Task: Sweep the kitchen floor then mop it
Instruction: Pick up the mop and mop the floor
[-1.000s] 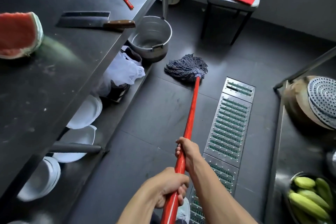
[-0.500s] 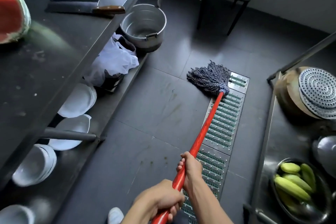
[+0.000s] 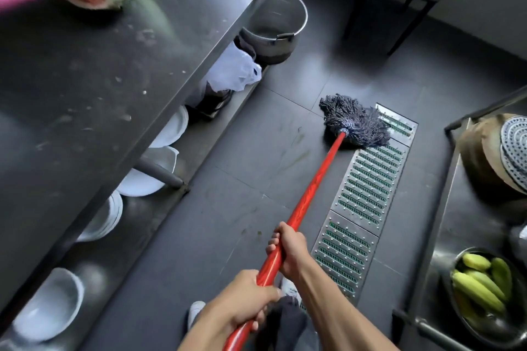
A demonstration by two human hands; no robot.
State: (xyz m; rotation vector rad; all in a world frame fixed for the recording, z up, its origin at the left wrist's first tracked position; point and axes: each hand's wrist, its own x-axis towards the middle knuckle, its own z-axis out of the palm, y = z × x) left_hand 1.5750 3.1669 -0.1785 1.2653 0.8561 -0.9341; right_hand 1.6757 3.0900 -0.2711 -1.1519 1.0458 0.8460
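Ahead of both hands, the dark blue string mop head point(image 3: 353, 122) lies on the dark tiled floor point(image 3: 256, 157), its right edge over the far end of the steel drain grate point(image 3: 368, 188); a second ago it lay near the round metal pot point(image 3: 273, 28). Fingers of the right hand point(image 3: 288, 248) wrap the red mop handle point(image 3: 316, 177), and the left hand point(image 3: 251, 302) grips it just behind, nearer the body

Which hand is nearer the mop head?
Right. The right hand grips the handle farther along toward the mop head. The left hand grips the handle behind it, closer to the person's body.
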